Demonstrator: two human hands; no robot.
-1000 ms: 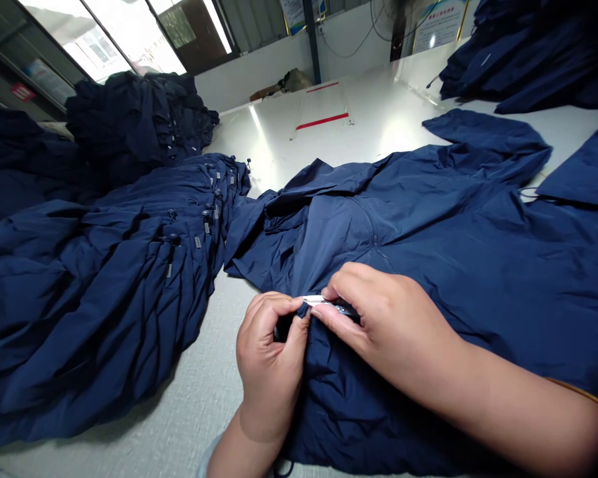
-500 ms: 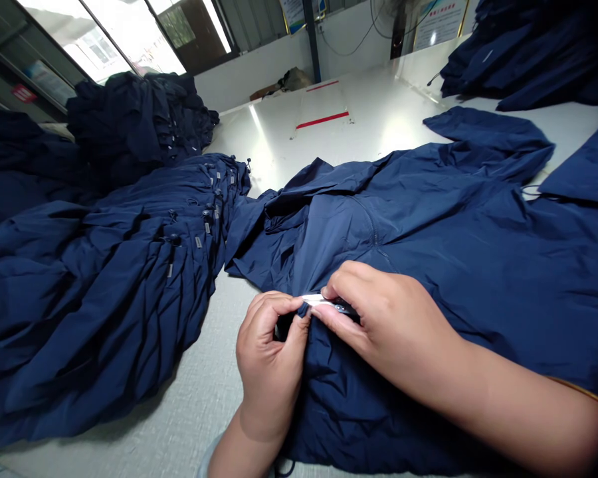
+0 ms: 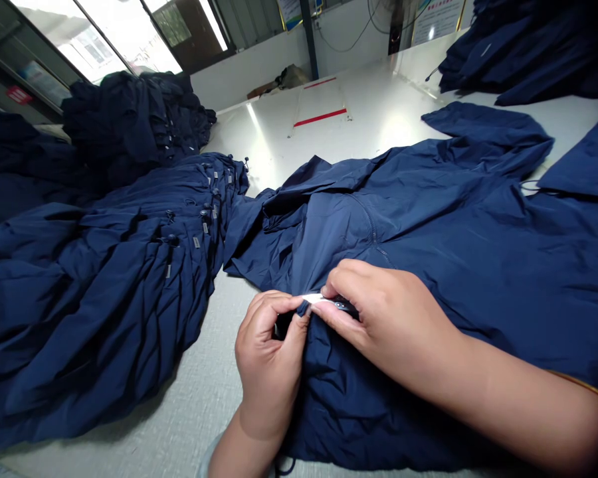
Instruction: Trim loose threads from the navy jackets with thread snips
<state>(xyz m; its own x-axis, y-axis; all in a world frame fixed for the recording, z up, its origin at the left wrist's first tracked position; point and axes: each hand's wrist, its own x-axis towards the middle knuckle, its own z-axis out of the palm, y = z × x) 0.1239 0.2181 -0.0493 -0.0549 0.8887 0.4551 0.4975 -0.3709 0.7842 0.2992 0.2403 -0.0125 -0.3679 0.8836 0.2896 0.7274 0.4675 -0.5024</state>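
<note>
A navy jacket [image 3: 498, 265] lies spread and rumpled across a pale surface [image 3: 206, 372], directly in front of the person. The left hand [image 3: 272, 338] is closed in a pinch, thumb and forefinger gripping a small fold of its fabric. The right hand [image 3: 373, 305] is curled closed around small thread snips [image 3: 346, 306], their pale blades at the pinched fold. Layered navy garments [image 3: 99, 292] with cord toggles [image 3: 170, 239] lie to the left.

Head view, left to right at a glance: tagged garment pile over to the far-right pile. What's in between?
Tagged navy garment pile → left hand → small white-bladed snips → right hand → far-right navy garment pile
</note>
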